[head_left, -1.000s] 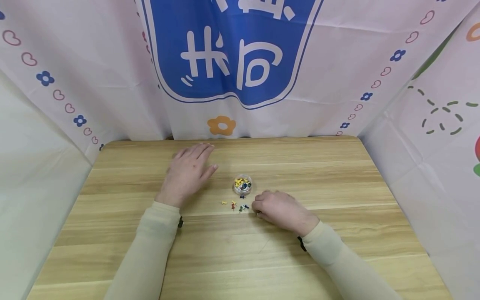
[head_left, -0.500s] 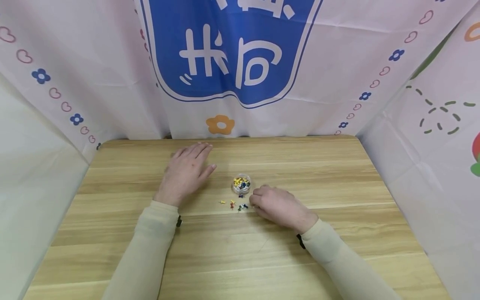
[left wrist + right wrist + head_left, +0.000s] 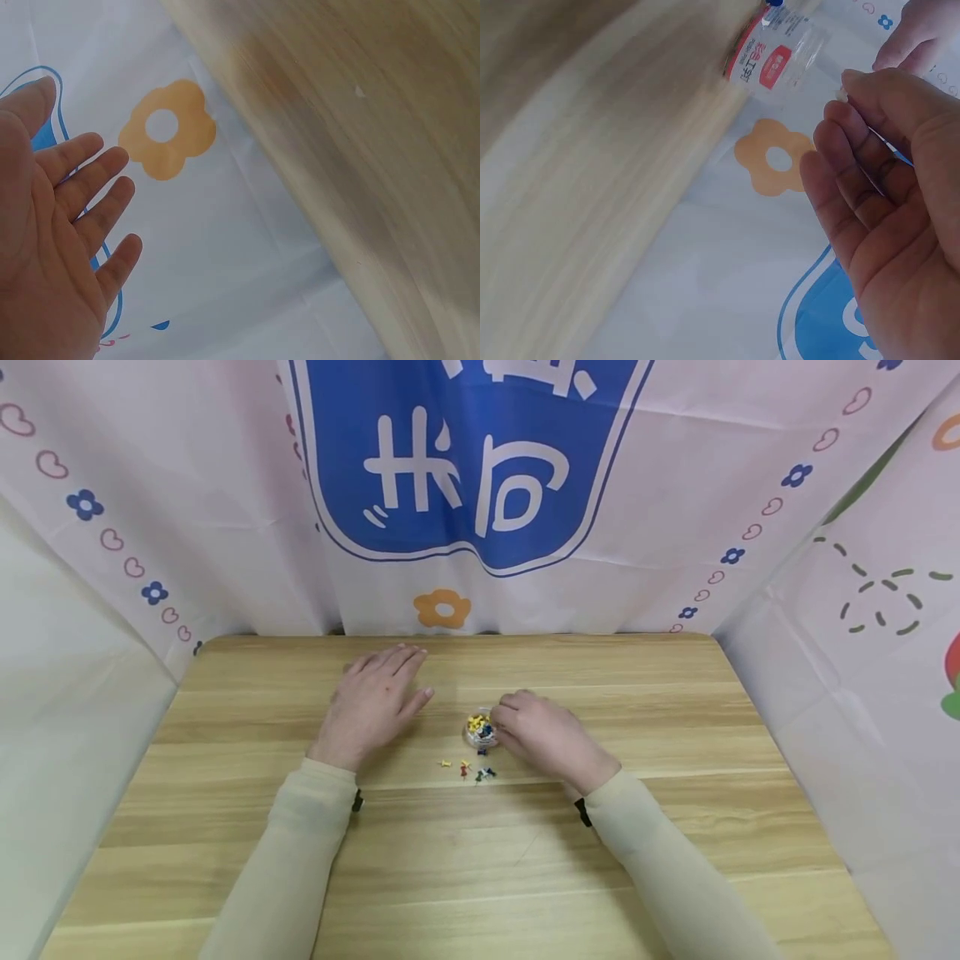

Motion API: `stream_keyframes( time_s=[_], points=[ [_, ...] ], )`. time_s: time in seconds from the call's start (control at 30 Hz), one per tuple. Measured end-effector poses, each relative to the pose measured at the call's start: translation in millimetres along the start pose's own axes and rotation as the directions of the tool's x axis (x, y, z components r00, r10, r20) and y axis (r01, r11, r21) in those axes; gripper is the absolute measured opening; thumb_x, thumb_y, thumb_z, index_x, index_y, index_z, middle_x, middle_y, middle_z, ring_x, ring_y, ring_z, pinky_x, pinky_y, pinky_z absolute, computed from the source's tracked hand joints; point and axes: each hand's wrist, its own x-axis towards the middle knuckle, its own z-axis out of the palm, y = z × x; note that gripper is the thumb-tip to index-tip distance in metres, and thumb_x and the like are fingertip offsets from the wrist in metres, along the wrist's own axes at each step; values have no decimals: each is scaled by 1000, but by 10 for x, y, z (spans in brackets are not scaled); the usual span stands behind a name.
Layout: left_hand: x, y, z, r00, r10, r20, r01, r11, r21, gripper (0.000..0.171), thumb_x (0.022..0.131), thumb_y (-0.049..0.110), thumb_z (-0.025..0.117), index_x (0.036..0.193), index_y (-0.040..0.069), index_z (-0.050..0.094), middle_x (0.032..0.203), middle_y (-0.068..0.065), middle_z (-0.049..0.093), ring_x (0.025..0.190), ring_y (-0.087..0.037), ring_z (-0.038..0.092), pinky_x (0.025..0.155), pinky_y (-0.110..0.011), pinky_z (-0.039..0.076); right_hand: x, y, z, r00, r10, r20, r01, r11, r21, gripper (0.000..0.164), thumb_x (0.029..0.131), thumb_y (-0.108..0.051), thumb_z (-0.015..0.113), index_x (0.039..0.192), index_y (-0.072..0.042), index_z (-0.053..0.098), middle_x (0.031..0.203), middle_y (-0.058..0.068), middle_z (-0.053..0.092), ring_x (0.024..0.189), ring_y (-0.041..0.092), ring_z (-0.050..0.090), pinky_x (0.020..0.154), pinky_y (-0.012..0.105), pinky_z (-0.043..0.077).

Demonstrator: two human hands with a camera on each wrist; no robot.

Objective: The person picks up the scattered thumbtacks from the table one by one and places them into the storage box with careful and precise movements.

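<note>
A small clear round jar [image 3: 787,64] with a red-edged label stands on the table, holding yellow, white and dark push pins. My right hand [image 3: 551,735] is at the jar's right rim. Between its thumb and index finger it pinches a white push pin [image 3: 842,96], mostly hidden by the fingertips. In front of the jar lie loose push pins: a dark blue one [image 3: 482,752], a yellow one [image 3: 446,763], a red one [image 3: 463,772] and a green one [image 3: 478,779] among them. To the jar's left, my left hand [image 3: 371,706] rests with fingers extended, holding nothing.
The wooden table [image 3: 450,877] reaches back to a white printed curtain [image 3: 630,585] with a blue emblem and an orange flower. White cloth walls stand at the left and right sides.
My right hand has moved away from the table surface near the loose pins, up and slightly left to the jar's rim. The left hand stays in place.
</note>
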Motion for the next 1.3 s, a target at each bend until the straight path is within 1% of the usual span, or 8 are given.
stream_keyframes(
  time_s=[0.17, 0.37, 0.5, 0.63, 0.8, 0.93, 1.07, 1.3],
  points=[
    [10, 7, -1, 1000, 7, 3, -7, 1000, 4, 68, 105, 54, 48, 158, 11, 43, 161, -12, 44, 148, -33, 37, 123, -55, 26, 113, 34, 19, 998, 59, 35, -59, 998, -14, 15, 98, -22, 69, 111, -16, 74, 105, -6, 70, 95, 12, 62, 81, 23, 55],
    [8, 6, 1, 1000, 7, -6, -7, 1000, 8, 69, 105, 55, 48, 158, 11, 44, 160, -11, 45, 148, -32, 38, 122, -55, 28, 226, 76, 80, 993, 84, 84, -83, 996, -15, 17, 98, -25, 71, 112, -16, 75, 107, -4, 71, 100, 14, 64, 88, 26, 56],
    [5, 2, -1, 1000, 2, 3, -2, 1000, 5, 68, 105, 55, 48, 158, 11, 44, 160, -11, 45, 148, -32, 37, 122, -55, 27, 260, 106, 108, 991, 108, 84, -108, 994, 3, 20, 97, -26, 72, 114, -16, 74, 110, -3, 71, 104, 14, 64, 91, 28, 56],
    [4, 4, 1, 1000, -3, 12, 3, 1000, 9, 69, 106, 56, 45, 158, 11, 43, 160, -11, 45, 149, -31, 36, 123, -55, 27, 242, 104, 92, 991, 116, 70, -118, 993, 23, 21, 96, -26, 74, 114, -16, 74, 112, -3, 71, 106, 16, 64, 92, 30, 57],
    [3, 9, 6, 1000, 0, 7, 0, 1000, 1, 69, 106, 56, 45, 158, 11, 43, 160, -11, 45, 149, -31, 37, 123, -54, 25, 179, 39, 47, 995, 85, 54, -87, 996, 28, 22, 96, -25, 74, 115, -15, 74, 111, -3, 72, 103, 14, 64, 88, 28, 57],
    [-2, 11, 1, 1000, 8, 1, -8, 1000, -1, 68, 105, 55, 47, 157, 11, 45, 159, -11, 46, 148, -32, 38, 123, -54, 27, 127, -35, 20, 999, 36, 40, -36, 999, 9, 23, 96, -26, 74, 116, -15, 74, 111, -4, 72, 100, 13, 65, 84, 26, 58],
    [-7, 3, -6, 1000, 14, -1, -14, 1000, -4, 67, 105, 54, 48, 156, 10, 46, 159, -12, 47, 148, -32, 39, 122, -54, 27, 76, -111, 2, 1000, -15, 14, 16, 1000, -7, 22, 95, -25, 76, 114, -15, 74, 107, -3, 72, 95, 14, 66, 82, 27, 58],
    [-6, -11, -13, 1000, 18, 10, -18, 1000, -2, 69, 106, 55, 47, 157, 10, 45, 160, -11, 46, 148, -32, 38, 123, -55, 25, -22, -227, 6, 998, -67, 13, 68, 997, -28, 17, 94, -22, 75, 110, -16, 75, 110, -2, 75, 96, 14, 68, 81, 26, 59]
  ],
)
